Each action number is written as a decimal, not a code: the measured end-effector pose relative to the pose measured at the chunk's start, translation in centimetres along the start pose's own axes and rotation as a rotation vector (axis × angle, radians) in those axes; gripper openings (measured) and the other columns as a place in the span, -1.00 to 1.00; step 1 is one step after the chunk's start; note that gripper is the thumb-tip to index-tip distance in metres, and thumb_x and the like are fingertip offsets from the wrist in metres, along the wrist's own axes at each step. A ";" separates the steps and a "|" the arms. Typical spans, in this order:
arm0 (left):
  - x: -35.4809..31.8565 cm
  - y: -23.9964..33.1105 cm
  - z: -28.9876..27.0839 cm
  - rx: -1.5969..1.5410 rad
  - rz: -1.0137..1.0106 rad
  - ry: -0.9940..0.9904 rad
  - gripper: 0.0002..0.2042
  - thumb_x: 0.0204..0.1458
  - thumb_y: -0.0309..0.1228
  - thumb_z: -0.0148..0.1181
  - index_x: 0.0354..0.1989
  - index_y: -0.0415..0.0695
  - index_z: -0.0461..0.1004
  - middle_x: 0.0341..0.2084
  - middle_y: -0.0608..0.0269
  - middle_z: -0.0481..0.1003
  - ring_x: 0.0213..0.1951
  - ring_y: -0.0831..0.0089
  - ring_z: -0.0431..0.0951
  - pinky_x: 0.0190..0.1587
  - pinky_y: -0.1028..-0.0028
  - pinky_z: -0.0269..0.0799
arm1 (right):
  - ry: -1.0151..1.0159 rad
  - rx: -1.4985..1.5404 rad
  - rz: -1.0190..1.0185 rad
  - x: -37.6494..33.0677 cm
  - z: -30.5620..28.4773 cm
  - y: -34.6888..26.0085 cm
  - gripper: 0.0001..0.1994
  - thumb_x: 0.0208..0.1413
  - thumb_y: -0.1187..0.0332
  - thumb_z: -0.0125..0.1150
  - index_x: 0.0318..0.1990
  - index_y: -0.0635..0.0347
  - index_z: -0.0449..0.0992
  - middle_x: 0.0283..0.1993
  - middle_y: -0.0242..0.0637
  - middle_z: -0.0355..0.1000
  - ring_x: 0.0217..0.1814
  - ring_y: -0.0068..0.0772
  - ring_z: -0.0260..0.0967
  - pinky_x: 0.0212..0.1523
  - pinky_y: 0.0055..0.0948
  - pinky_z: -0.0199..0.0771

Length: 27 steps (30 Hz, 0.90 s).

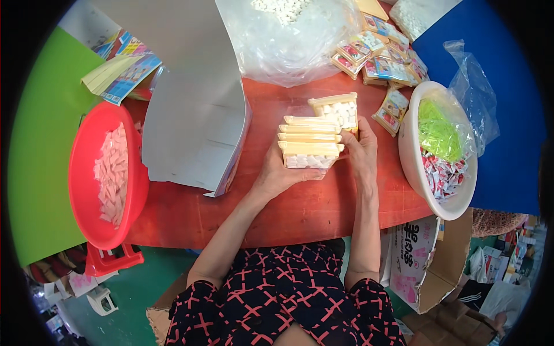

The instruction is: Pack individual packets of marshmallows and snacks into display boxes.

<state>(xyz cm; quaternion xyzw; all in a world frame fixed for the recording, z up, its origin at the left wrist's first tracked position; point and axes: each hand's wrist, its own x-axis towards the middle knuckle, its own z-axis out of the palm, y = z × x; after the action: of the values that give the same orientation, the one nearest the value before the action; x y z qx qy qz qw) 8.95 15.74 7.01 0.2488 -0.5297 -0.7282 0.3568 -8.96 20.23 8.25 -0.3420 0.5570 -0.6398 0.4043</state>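
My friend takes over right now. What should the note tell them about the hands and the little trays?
Left hand: holds the tray stack's left side.
Right hand: on the stack's right side.
Stack sits on the red table, filled with white pieces; one more filled tray behind it.
Red basin left holds pink pieces; white basin right holds green and red packets.
Done: several trays filled and stacked. Left: can't tell.

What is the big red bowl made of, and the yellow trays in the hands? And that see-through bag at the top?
The red bowl looks like smooth moulded plastic: even colour, a soft shine on its rim. The pale yellow trays, held by the left hand and right hand, look like thin plastic, though stiff card is possible. The clear bag seems to be thin plastic film: it wrinkles and glints.
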 end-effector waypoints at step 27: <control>-3.3 -1.2 2.5 0.094 0.173 -0.096 0.15 -0.44 -0.25 0.48 0.24 -0.26 -0.32 0.16 0.01 -0.01 0.24 0.23 -0.02 0.22 0.29 -0.05 | -0.441 -0.477 -0.073 -7.2 -0.1 0.6 -0.37 -0.29 0.36 0.39 0.01 0.35 0.26 -0.05 -0.19 0.36 -0.01 -0.38 0.29 0.03 -0.42 0.29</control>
<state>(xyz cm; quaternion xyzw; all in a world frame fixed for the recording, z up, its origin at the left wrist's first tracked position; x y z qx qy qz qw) 8.86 19.99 6.61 0.1833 -0.5992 -0.6801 0.3806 -5.82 26.76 7.74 -0.5772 0.5774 -0.4161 0.4005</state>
